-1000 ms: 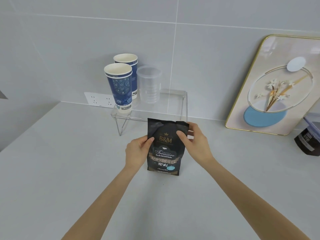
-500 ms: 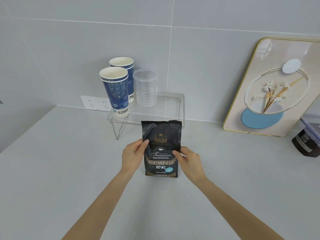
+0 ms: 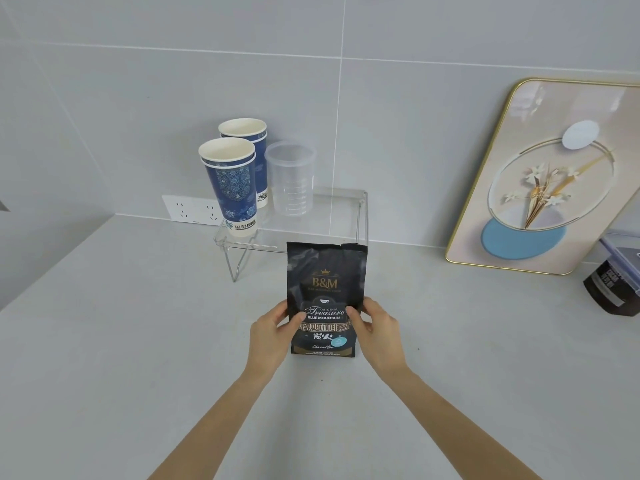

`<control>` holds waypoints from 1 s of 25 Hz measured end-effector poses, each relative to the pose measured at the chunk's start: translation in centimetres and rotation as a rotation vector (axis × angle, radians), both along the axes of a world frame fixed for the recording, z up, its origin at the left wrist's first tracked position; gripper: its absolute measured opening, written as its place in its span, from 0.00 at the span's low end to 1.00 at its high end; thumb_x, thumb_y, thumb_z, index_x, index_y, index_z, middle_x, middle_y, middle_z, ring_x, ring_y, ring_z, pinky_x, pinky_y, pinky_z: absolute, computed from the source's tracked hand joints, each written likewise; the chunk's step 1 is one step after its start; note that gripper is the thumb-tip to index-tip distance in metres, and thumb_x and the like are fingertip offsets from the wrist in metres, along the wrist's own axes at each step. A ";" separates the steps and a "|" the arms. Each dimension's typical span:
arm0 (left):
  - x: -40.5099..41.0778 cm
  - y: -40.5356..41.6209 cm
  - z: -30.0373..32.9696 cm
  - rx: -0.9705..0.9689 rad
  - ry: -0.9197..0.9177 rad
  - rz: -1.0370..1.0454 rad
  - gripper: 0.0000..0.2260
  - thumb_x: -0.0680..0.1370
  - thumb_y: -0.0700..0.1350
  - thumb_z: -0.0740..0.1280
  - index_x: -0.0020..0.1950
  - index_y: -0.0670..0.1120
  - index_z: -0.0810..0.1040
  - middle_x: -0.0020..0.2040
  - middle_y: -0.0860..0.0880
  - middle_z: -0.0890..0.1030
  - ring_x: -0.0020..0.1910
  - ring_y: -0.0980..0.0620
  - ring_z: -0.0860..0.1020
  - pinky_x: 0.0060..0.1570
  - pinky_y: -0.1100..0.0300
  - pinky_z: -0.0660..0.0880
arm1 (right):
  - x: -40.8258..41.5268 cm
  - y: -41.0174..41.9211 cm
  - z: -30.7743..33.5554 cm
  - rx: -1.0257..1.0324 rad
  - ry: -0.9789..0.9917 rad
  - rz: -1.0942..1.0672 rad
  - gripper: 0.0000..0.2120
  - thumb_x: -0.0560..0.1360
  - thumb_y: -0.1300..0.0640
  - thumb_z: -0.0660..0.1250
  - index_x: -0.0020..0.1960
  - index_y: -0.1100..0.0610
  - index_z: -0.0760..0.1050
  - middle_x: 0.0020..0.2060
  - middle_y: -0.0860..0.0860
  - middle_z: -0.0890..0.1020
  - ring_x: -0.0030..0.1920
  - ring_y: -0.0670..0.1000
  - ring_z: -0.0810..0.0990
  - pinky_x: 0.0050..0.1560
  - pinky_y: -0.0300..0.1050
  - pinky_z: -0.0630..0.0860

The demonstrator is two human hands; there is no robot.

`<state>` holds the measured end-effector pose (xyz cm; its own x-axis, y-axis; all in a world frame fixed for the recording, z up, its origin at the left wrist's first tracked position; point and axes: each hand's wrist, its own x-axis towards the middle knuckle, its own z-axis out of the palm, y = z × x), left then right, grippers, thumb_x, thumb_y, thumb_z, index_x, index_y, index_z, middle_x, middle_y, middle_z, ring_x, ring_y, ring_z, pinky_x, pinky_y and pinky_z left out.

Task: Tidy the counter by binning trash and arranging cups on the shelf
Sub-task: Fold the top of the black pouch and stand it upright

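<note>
A black coffee bag (image 3: 325, 282) stands upright on the grey counter (image 3: 138, 341), in front of a clear acrylic shelf (image 3: 343, 216). My left hand (image 3: 272, 336) grips the bag's lower left side and my right hand (image 3: 379, 336) grips its lower right side, thumbs on the front. On the shelf's left part stand two stacks of blue patterned paper cups, one in front (image 3: 231, 188) and one behind (image 3: 249, 133), with a clear plastic measuring cup (image 3: 292, 178) to their right.
A gold-framed picture (image 3: 554, 174) leans on the tiled wall at the right. A dark container with a blue-edged lid (image 3: 613, 289) sits at the far right edge. A white wall socket (image 3: 188, 209) is behind the shelf's left end.
My right hand has slid from the bag's top corner down to its lower right side. My left hand has dropped lower on the left side. The bag stays upright on the counter.
</note>
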<state>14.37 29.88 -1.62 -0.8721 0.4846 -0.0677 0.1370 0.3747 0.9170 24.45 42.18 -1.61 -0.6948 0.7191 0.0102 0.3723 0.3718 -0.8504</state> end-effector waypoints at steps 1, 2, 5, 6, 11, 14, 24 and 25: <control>-0.1 0.0 0.0 -0.008 0.000 0.003 0.14 0.75 0.41 0.64 0.60 0.39 0.74 0.60 0.42 0.79 0.53 0.49 0.77 0.43 0.68 0.74 | 0.0 -0.2 0.0 -0.018 -0.016 0.006 0.14 0.76 0.57 0.62 0.58 0.62 0.71 0.56 0.58 0.80 0.53 0.56 0.80 0.49 0.48 0.79; -0.3 0.0 0.0 -0.014 0.003 0.001 0.14 0.75 0.41 0.64 0.59 0.39 0.75 0.59 0.42 0.80 0.54 0.48 0.77 0.42 0.71 0.73 | 0.1 -0.3 -0.2 -0.036 -0.028 0.009 0.15 0.76 0.57 0.63 0.60 0.63 0.71 0.57 0.58 0.79 0.54 0.56 0.79 0.49 0.47 0.79; -0.5 0.0 0.2 0.037 -0.028 0.017 0.10 0.74 0.39 0.65 0.54 0.38 0.78 0.52 0.43 0.82 0.44 0.50 0.80 0.31 0.79 0.71 | 0.2 -0.4 -0.2 -0.091 -0.009 -0.016 0.13 0.75 0.58 0.63 0.57 0.64 0.73 0.55 0.58 0.81 0.49 0.52 0.79 0.46 0.43 0.80; -0.3 0.0 0.4 0.066 -0.058 0.038 0.09 0.74 0.38 0.65 0.53 0.38 0.79 0.49 0.45 0.82 0.40 0.56 0.80 0.30 0.79 0.71 | 0.2 -0.4 -0.1 -0.101 0.008 -0.020 0.11 0.76 0.59 0.63 0.55 0.63 0.74 0.53 0.58 0.82 0.46 0.51 0.78 0.42 0.36 0.78; -0.3 0.0 1.8 0.190 -0.116 0.090 0.08 0.74 0.40 0.67 0.51 0.41 0.81 0.44 0.48 0.83 0.29 0.70 0.77 0.43 0.69 0.75 | 0.2 0.6 2.5 -0.030 0.057 -0.005 0.11 0.76 0.59 0.62 0.34 0.54 0.70 0.33 0.52 0.78 0.31 0.45 0.72 0.26 0.26 0.68; -0.8 0.2 3.9 0.230 -0.109 0.094 0.09 0.73 0.41 0.67 0.52 0.42 0.81 0.44 0.49 0.84 0.35 0.62 0.79 0.50 0.60 0.75 | -0.1 1.1 4.4 -0.008 0.095 -0.002 0.08 0.76 0.58 0.62 0.41 0.57 0.78 0.37 0.54 0.83 0.33 0.44 0.74 0.27 0.25 0.69; -5.1 3.0 12.8 0.325 0.133 -0.005 0.08 0.73 0.43 0.68 0.50 0.44 0.82 0.32 0.61 0.84 0.38 0.58 0.78 0.59 0.50 0.75 | -3.3 4.1 13.6 0.069 0.302 0.005 0.09 0.76 0.57 0.62 0.51 0.53 0.80 0.45 0.55 0.86 0.45 0.54 0.82 0.53 0.52 0.76; -5.6 3.6 13.4 0.332 0.141 -0.003 0.08 0.73 0.43 0.67 0.51 0.44 0.82 0.35 0.59 0.84 0.40 0.55 0.78 0.60 0.48 0.75 | -3.9 4.6 14.1 0.068 0.311 0.002 0.09 0.76 0.57 0.62 0.51 0.52 0.80 0.45 0.55 0.86 0.46 0.55 0.82 0.54 0.53 0.77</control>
